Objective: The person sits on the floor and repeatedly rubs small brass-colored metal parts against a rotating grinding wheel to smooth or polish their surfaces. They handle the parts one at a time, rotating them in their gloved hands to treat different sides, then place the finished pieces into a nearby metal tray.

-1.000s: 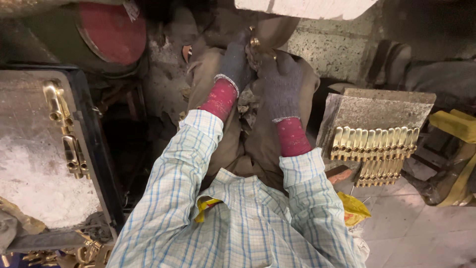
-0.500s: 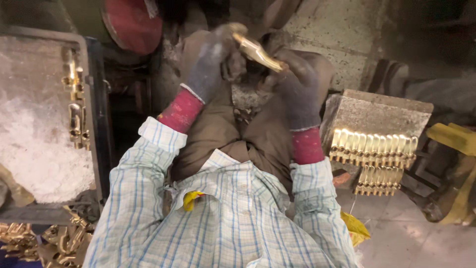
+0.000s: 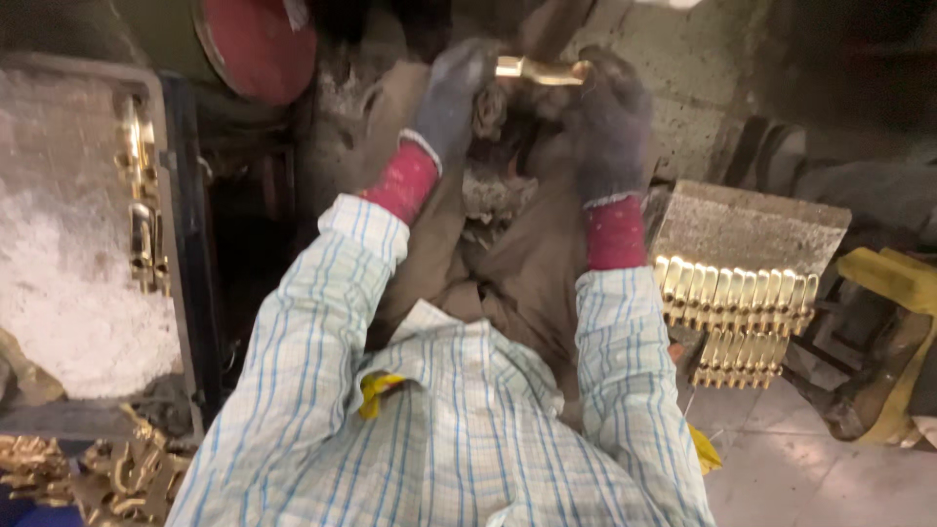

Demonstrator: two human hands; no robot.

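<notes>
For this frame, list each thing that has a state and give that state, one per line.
left hand: gloved, gripping one end of the brass piece
right hand: gloved, gripping the other end
brass piece: held up level between both hands, off the lap
brass parts: laid side by side in rows on the block's edge
grey block: lying flat
tray: open, dusted white, a few brass parts inside

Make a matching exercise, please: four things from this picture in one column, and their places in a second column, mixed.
Things:
1. brass piece
2. row of brass parts
3. red disc
4. heap of brass castings

Places:
A. lower left corner
B. between the left hand and right hand
C. right side, on a grey block
D. upper left

Pairs: 1-B, 2-C, 3-D, 4-A
</notes>
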